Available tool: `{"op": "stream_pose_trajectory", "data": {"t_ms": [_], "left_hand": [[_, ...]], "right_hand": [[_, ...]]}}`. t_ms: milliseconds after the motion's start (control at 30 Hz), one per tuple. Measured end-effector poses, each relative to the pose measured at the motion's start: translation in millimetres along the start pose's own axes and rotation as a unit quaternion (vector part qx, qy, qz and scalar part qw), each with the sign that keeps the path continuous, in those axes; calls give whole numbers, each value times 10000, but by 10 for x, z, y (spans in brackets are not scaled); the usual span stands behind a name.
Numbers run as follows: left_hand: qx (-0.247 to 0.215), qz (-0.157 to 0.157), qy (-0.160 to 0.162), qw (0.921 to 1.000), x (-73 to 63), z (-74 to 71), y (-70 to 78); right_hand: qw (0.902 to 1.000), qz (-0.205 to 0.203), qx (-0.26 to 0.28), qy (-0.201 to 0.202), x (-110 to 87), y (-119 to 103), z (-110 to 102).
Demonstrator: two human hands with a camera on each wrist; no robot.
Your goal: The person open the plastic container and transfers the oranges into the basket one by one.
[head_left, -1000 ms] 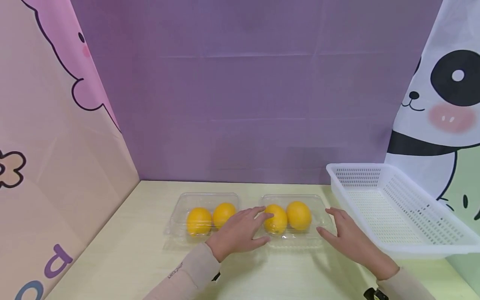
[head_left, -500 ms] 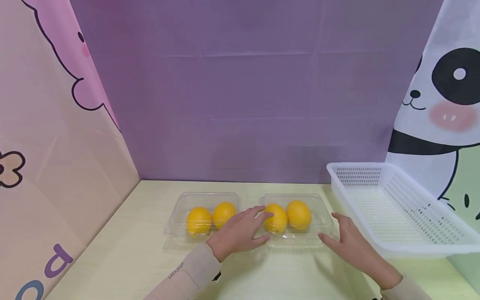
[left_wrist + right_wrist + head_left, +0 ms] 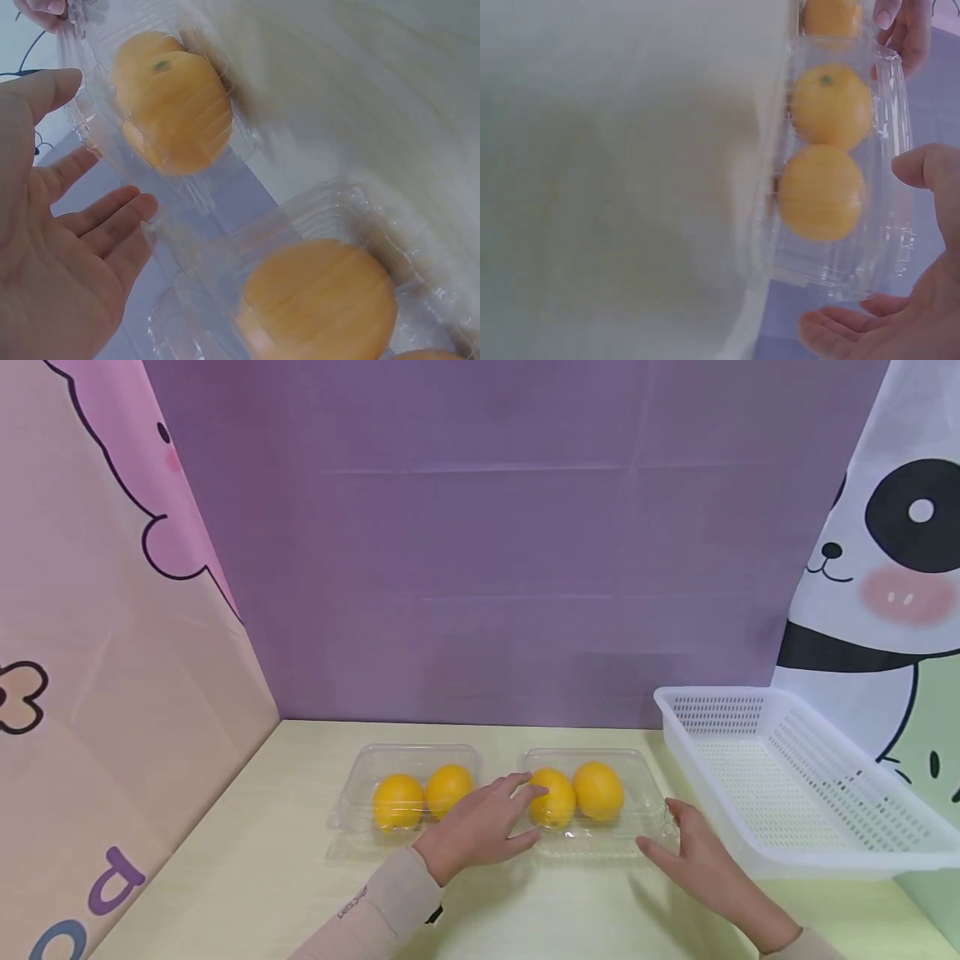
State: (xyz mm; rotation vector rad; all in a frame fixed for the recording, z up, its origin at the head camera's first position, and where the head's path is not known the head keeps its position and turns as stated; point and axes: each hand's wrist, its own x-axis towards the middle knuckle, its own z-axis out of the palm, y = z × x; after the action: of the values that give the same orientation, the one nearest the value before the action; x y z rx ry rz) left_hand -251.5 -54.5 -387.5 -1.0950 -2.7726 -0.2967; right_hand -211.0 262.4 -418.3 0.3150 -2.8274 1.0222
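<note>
Two clear plastic boxes stand side by side on the table, each with two oranges inside. Left hand (image 3: pixel 480 828) is over the gap between the boxes, its fingers loosely spread at the near left corner of the right box (image 3: pixel 637 777) and overlapping one orange (image 3: pixel 552 802) in the head view. Thumb and fingers of the right hand (image 3: pixel 701 864) are spread apart around that box's near right corner. In the right wrist view, the fingers (image 3: pixel 832 330) lie just off the box's end. Oranges (image 3: pixel 398 802) in the left box (image 3: pixel 382 760) sit beyond the left wrist.
A white perforated plastic basket (image 3: pixel 847 860) stands right of the right hand, close to it. Behind the pale tabletop (image 3: pixel 247 877) rises a purple backdrop (image 3: pixel 480 568). Printed cloth panels border both sides, one with a panda (image 3: pixel 907 597).
The right hand has shifted slightly toward the person and to the right, around the box's near corner. The left hand, both boxes and the oranges have stayed in place.
</note>
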Motion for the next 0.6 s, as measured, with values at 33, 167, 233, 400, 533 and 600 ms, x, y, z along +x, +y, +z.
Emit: {"op": "stream_pose_trajectory", "data": {"t_ms": [33,167,233,400,533,600], "left_hand": [[-46,-6,-4,10000,0,4,1],[-202,-86,-79,9997,1,30,2],[-255,-110,-102,9996,1,40,2],[-334,-139,-127,9993,6,44,4],[-367,-130,-138,9991,11,44,2],[-360,-119,-141,9992,14,46,0]], "right_hand": [[10000,56,58,-2,-3,9,10],[9990,303,329,3,-8,25,42],[9979,420,503,-8,-6,24,50],[9942,730,790,-79,11,16,58],[9916,897,931,-14,21,9,69],[9902,918,1050,20,22,11,76]]}}
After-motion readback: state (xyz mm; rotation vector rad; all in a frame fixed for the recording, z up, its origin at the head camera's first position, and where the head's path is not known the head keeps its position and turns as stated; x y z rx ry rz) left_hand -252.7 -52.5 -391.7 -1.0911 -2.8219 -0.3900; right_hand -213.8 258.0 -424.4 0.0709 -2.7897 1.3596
